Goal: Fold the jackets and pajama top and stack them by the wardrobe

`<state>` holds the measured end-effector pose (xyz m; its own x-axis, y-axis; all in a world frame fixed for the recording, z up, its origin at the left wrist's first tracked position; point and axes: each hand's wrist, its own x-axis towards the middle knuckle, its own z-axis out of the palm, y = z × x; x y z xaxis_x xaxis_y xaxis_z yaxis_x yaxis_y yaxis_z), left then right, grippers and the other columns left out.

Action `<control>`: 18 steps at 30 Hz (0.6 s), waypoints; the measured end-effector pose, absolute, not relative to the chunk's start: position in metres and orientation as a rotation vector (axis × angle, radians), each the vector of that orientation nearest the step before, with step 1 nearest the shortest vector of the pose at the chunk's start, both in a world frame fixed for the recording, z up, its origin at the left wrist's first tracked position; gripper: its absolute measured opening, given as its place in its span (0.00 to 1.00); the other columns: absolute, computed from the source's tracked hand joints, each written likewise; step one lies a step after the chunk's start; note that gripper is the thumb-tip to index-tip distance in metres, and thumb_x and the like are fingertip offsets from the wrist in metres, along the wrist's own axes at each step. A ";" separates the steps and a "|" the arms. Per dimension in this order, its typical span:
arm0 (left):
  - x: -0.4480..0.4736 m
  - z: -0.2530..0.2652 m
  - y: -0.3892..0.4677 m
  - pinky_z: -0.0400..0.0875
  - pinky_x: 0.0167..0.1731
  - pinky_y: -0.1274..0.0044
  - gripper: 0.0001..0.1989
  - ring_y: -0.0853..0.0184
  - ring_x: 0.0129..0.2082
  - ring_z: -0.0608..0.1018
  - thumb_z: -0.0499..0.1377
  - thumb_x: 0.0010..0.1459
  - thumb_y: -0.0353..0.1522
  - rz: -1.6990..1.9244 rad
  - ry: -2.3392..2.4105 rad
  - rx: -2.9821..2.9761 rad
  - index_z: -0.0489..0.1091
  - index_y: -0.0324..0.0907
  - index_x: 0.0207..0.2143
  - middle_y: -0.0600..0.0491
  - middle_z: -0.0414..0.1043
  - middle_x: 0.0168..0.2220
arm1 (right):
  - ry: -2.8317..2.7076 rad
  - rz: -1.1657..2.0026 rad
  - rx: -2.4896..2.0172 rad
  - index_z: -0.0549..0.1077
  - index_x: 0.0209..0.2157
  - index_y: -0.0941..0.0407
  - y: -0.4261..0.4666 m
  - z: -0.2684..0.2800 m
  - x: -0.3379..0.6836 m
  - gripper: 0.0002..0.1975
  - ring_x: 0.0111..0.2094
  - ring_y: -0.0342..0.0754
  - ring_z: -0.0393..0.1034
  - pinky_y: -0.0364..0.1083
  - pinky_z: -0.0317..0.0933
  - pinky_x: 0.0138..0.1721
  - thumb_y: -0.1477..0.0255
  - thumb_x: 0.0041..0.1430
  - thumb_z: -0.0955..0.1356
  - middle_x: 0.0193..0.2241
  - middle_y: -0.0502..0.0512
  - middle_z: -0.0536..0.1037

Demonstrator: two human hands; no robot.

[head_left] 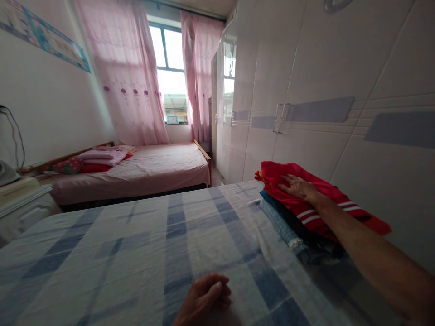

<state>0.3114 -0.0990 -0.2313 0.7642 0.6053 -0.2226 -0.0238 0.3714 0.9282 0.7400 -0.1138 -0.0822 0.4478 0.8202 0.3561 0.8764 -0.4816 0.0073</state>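
My right hand (299, 188) lies flat, fingers spread, on a folded red garment (328, 192) with white stripes. That garment tops a pile of folded clothes at the right side of the bed. Beneath it show a dark teal and black layer (283, 210) and a pair of light blue jeans (279, 225). An orange edge of cloth (258, 175) sticks out at the pile's far left corner. Low in the middle, my left hand (207, 296) hovers over or rests on the bedsheet, its fingers curled in and nothing visible in them.
The near bed has a white and blue patterned sheet (136, 253). A white wardrobe (306, 68) runs along the right. Beyond, a second bed (159, 167) carries pink folded bedding (102, 158) below a curtained window (171, 68). A white cabinet (30, 210) stands at left.
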 end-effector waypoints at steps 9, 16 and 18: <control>0.312 -0.231 -0.098 0.69 0.31 0.74 0.26 0.65 0.28 0.77 0.66 0.40 0.49 0.451 0.584 1.140 0.74 0.37 0.34 0.47 0.75 0.29 | -1.371 -0.663 -2.497 0.62 0.57 0.57 -0.138 -0.046 0.697 0.27 0.58 0.65 0.53 0.66 0.50 0.53 0.60 0.59 0.58 0.59 0.66 0.61; 0.313 -0.208 -0.113 0.69 0.26 0.76 0.18 0.66 0.24 0.76 0.59 0.51 0.43 0.568 0.638 1.327 0.73 0.37 0.34 0.48 0.75 0.28 | -1.770 -0.749 -1.909 0.65 0.53 0.57 -0.146 -0.111 0.572 0.20 0.59 0.53 0.55 0.53 0.49 0.58 0.67 0.61 0.57 0.55 0.62 0.66; 0.304 -0.196 -0.112 0.68 0.29 0.76 0.14 0.65 0.26 0.76 0.59 0.52 0.39 0.607 0.660 1.381 0.74 0.38 0.34 0.49 0.75 0.28 | -1.895 -0.543 -2.001 0.64 0.54 0.53 -0.142 -0.154 0.555 0.22 0.60 0.54 0.53 0.56 0.50 0.57 0.63 0.60 0.58 0.58 0.59 0.63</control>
